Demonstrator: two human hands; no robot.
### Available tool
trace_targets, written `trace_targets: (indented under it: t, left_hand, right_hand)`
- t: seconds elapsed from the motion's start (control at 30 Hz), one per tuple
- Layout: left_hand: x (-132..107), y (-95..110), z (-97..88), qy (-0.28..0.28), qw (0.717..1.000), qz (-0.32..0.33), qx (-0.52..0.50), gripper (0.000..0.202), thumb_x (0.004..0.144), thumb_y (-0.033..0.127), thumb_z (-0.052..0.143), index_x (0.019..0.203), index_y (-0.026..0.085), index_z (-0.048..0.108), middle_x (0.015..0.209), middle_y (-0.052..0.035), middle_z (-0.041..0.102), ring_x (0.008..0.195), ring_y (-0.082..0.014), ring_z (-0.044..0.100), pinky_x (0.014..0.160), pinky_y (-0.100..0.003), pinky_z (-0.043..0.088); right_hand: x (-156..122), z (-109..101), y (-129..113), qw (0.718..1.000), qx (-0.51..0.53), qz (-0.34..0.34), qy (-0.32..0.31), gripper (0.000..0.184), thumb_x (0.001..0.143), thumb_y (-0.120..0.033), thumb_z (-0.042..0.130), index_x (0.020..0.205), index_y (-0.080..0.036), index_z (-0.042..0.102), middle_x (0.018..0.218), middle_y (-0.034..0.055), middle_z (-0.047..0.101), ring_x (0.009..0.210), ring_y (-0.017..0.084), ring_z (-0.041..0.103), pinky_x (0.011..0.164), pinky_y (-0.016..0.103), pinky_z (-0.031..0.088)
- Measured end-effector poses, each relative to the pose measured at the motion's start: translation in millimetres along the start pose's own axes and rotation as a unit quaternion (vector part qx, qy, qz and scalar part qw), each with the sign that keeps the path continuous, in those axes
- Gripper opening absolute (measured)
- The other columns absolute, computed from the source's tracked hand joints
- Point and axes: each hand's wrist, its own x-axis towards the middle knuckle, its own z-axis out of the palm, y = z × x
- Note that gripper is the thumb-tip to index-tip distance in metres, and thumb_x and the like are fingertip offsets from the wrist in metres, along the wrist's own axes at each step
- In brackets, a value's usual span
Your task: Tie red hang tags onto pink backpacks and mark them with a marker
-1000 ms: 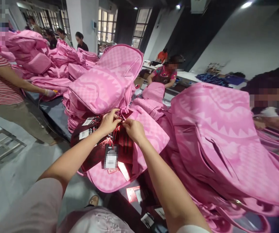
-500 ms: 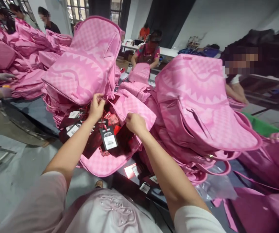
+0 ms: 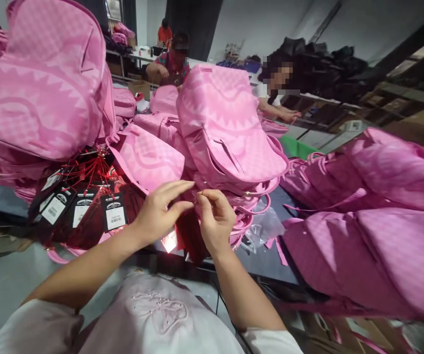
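Tabletop [image 3: 261, 263] partly hidden beneath backpacks [image 3: 230, 123] near hands [image 3: 162, 216] [image 3: 217, 221].

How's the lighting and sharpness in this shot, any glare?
All in the head view: strong glare on the shiny piece below the left hand; pink bags at far right look dimmer and seem stretched; fine print on the hanging tags is too soft to read.

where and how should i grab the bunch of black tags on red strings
Probably pinch the red strings from the near side, where they gather above the black tags: the strings converge there, while the tags fan out below.
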Motion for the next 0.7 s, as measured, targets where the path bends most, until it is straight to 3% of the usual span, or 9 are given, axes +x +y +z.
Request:
trace_targets:
  t: [0.1, 0.17, 0.3, 0.4, 0.5, 0.57, 0.6, 0.63, 0.7]
  left_hand:
    - [-10.7, -0.1, 53.9, 0.012, 0.993, -0.024, -0.112, 0.013, 0.087, 0.024, 0.068, 0.098, 0.019, 0.074, 0.107, -0.0068, 0.074, 0.103, -0.0175, 0.068, 0.096, -0.031, 0.055]
    - [-18.3, -5.6, 77.1, 0.030, 0.982, -0.079, -0.168, 0.008, 0.085, 0.024, 0.069, 0.089, 0.018, 0.074, 0.100, -0.0061, 0.075, 0.096, -0.0165, 0.069, 0.092, -0.030, 0.056]
    - [-29.8, -21.1, 102.5, 0.047, 0.952, -0.193, -0.232, 0.015, 0.085, 0.031, 0.069, 0.084, 0.017, 0.071, 0.096, -0.0059, 0.075, 0.089, -0.0161, 0.071, 0.084, -0.028, 0.057]
    - [-27.7, -38.2, 113.2, 0.077, 0.954, -0.224, -0.185, 0.020, 0.088, 0.036, 0.065, 0.087, 0.017, 0.068, 0.085, -0.0037, 0.074, 0.079, -0.0148, 0.071, 0.077, -0.026, 0.056]
    - [-16.3, -58.4, 122.9, 0.051, 0.967, -0.231, -0.092, 0.018, 0.090, 0.034, 0.059, 0.088, 0.017, 0.067, 0.072, 0.0004, 0.069, 0.061, -0.0112, 0.064, 0.063, -0.022, 0.050]
    - [-7.0, -70.2, 129.9, 0.021, 0.977, -0.211, -0.023, 0.016, 0.092, 0.028, 0.056, 0.091, 0.018, 0.069, 0.070, 0.0007, 0.067, 0.060, -0.0110, 0.061, 0.062, -0.022, 0.047]
    - [-2.5, -74.9, 133.5, 0.013, 0.980, -0.196, 0.007, 0.017, 0.092, 0.025, 0.054, 0.094, 0.018, 0.069, 0.072, -0.0001, 0.067, 0.064, -0.0118, 0.062, 0.065, -0.023, 0.047]
    - [1.7, -78.5, 137.0, 0.007, 0.983, -0.182, 0.031, 0.019, 0.093, 0.022, 0.052, 0.097, 0.018, 0.070, 0.074, -0.0010, 0.068, 0.068, -0.0128, 0.063, 0.069, -0.024, 0.047]
    - [9.5, -82.7, 143.8, -0.009, 0.986, -0.157, 0.061, 0.023, 0.094, 0.019, 0.048, 0.099, 0.018, 0.071, 0.079, -0.0026, 0.069, 0.075, -0.0143, 0.064, 0.075, -0.025, 0.047]
  right_hand:
    - [-13.1, -22.7, 3.8, 0.998, 0.003, 0.034, -0.045, 0.014, 0.092, -0.032, 0.060, 0.084, -0.021, 0.065, 0.081, 0.0013, 0.065, 0.076, 0.016, 0.062, 0.072, 0.029, 0.050]
    - [-24.6, -34.6, 11.8, 0.996, 0.024, 0.076, -0.045, 0.015, 0.091, -0.032, 0.061, 0.083, -0.021, 0.066, 0.080, 0.0007, 0.067, 0.075, 0.015, 0.062, 0.070, 0.028, 0.051]
    - [-35.4, -56.0, 38.2, 0.987, 0.030, 0.132, -0.091, 0.020, 0.091, -0.036, 0.059, 0.083, -0.020, 0.067, 0.074, 0.0007, 0.068, 0.066, 0.016, 0.062, 0.063, 0.027, 0.052]
    - [-13.0, -68.5, 58.4, 0.983, -0.144, 0.062, -0.098, 0.023, 0.094, -0.033, 0.052, 0.103, -0.020, 0.070, 0.089, 0.0062, 0.071, 0.079, 0.020, 0.066, 0.071, 0.030, 0.052]
    - [24.7, -74.2, 73.2, 0.895, -0.414, 0.019, -0.163, 0.037, 0.097, -0.026, 0.047, 0.130, -0.020, 0.062, 0.096, 0.0120, 0.069, 0.080, 0.023, 0.066, 0.072, 0.032, 0.047]
    - [41.4, -78.0, 80.9, 0.826, -0.520, 0.027, -0.217, 0.033, 0.098, -0.025, 0.045, 0.124, -0.019, 0.064, 0.092, 0.0137, 0.068, 0.076, 0.024, 0.066, 0.069, 0.032, 0.044]
    - [44.6, -81.3, 84.7, 0.813, -0.536, 0.026, -0.228, 0.030, 0.098, -0.025, 0.044, 0.118, -0.018, 0.066, 0.091, 0.0143, 0.068, 0.077, 0.024, 0.066, 0.070, 0.032, 0.044]
    - [44.4, -85.7, 88.7, 0.819, -0.527, 0.018, -0.227, 0.029, 0.099, -0.025, 0.042, 0.113, -0.017, 0.067, 0.094, 0.0146, 0.069, 0.080, 0.025, 0.067, 0.071, 0.032, 0.044]
    - [37.3, -96.8, 97.8, 0.875, -0.447, -0.007, -0.187, 0.028, 0.098, -0.024, 0.040, 0.113, -0.017, 0.063, 0.102, 0.0150, 0.069, 0.089, 0.025, 0.067, 0.075, 0.032, 0.047]
